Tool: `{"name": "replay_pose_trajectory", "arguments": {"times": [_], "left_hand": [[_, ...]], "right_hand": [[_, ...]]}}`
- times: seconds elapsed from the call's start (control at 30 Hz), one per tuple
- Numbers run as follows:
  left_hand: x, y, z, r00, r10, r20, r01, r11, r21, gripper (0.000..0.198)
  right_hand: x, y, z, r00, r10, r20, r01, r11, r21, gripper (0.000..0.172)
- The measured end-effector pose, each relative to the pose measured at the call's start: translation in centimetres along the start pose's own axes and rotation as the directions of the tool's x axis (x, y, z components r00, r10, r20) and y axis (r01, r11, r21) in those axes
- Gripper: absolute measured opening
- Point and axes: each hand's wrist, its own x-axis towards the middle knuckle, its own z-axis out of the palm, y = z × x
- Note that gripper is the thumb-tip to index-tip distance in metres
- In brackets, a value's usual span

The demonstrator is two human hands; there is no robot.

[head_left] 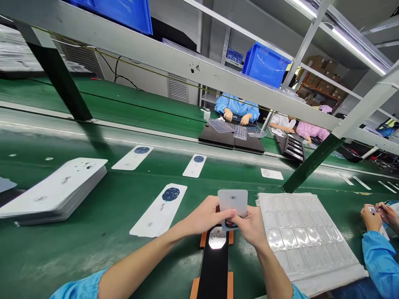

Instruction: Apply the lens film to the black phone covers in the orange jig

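Note:
In front of me a pale grey, rounded-corner flat panel (pixel 234 200) is held up at a tilt, with a dark round patch near its lower edge. My left hand (pixel 208 215) grips its left side, fingers closed and thumb laid across the front. On the other side my right hand (pixel 252 226) pinches it, its thumb meeting the left one. Directly below lies a long black fixture (pixel 213 265) with orange side blocks, a shiny plate (pixel 217 238) showing at its upper part. The fingers behind the panel are hidden.
A white compartment tray (pixel 302 232) stands right of my hands. On the left are a stack of white sheets (pixel 59 187) and a single printed sheet (pixel 159 209). More sheets lie on the green belt. A co-worker's blue sleeve (pixel 378 259) is at far right; slanted posts cross the view.

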Motion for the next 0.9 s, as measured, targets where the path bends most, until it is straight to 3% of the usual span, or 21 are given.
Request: {"name": "replay_pose_trajectory", "arguments": {"times": [0.1,0.17,0.2,0.27,0.3,0.33,0.43,0.57,0.9], "left_hand": [[0.0,-0.3,-0.5,0.999,-0.039,0.018,0.039,0.999,0.008,0.033],[0.4,-0.9,-0.8,0.997,-0.057,-0.056,0.056,0.998,-0.025,0.039],[0.6,-1.3,-0.9,0.99,-0.056,-0.126,0.049,0.997,-0.061,0.04],[1.2,-2.1,-0.8,0.958,-0.048,-0.283,0.001,0.986,-0.165,0.044],[1.4,-2.5,-0.6,0.94,-0.05,-0.339,-0.027,0.975,-0.219,0.048],[1.5,-2.8,-0.2,0.928,-0.054,-0.368,-0.05,0.963,-0.267,0.053],[1.5,-3.6,1.3,0.927,-0.054,-0.371,-0.066,0.95,-0.305,0.064],[1.0,-4.0,3.0,0.931,-0.014,-0.364,-0.085,0.964,-0.254,0.062],[0.6,-4.5,3.5,0.919,0.159,-0.362,-0.182,0.983,-0.031,0.046]], "right_hand": [[0.4,0.1,0.5,1.0,0.001,0.012,0.0,0.995,-0.103,0.037],[0.8,0.0,0.3,0.986,-0.096,-0.138,0.058,0.966,-0.252,0.032],[1.0,0.1,0.2,0.945,-0.198,-0.259,0.102,0.934,-0.342,0.03],[1.3,0.5,0.0,0.808,-0.408,-0.425,0.176,0.856,-0.486,0.029],[1.3,0.8,0.1,0.762,-0.47,-0.445,0.208,0.829,-0.519,0.027],[1.4,1.1,0.2,0.748,-0.502,-0.435,0.239,0.814,-0.529,0.024],[1.2,2.1,0.7,0.793,-0.495,-0.356,0.29,0.82,-0.493,0.016],[1.1,2.7,1.0,0.801,-0.454,-0.391,0.281,0.86,-0.425,0.014],[1.0,2.9,1.0,0.799,-0.436,-0.414,0.296,0.884,-0.361,0.014]]}}
